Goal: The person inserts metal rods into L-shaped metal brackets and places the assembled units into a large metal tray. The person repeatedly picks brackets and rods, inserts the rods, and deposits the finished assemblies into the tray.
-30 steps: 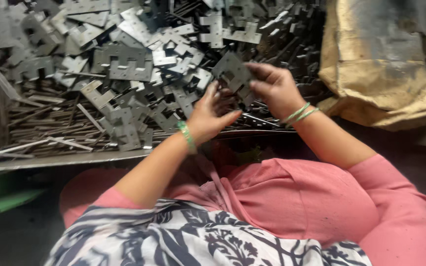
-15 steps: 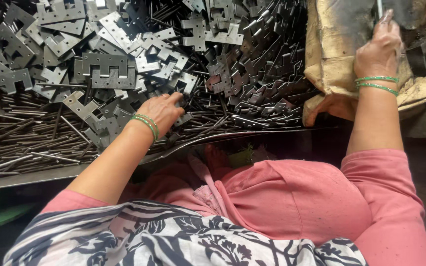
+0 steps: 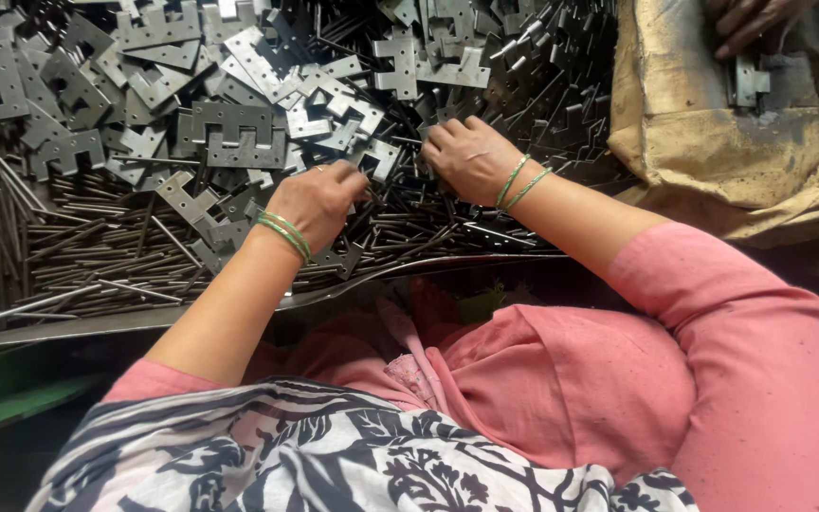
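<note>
Hands meet in the heap of notched metal plates (image 3: pixel 229 133) and thin rods (image 3: pixel 78 256) on the table. Left hand (image 3: pixel 319 199) and right hand (image 3: pixel 471 156) curl their fingers downward into the pieces; whether they pinch anything cannot be told. Picking one plate by its edge looks safest.

I wear a pink top with loose sleeves that end above my elbows, so my forearms are bare. My left hand (image 3: pixel 319 197) has thin green bangles (image 3: pixel 285 233) at the wrist, and my right hand (image 3: pixel 471 156) has two thin green bangles (image 3: pixel 519 182) as well. A black-and-white cloth (image 3: pixel 334 455) with a leafy floral print lies across my lap, near me.
</note>
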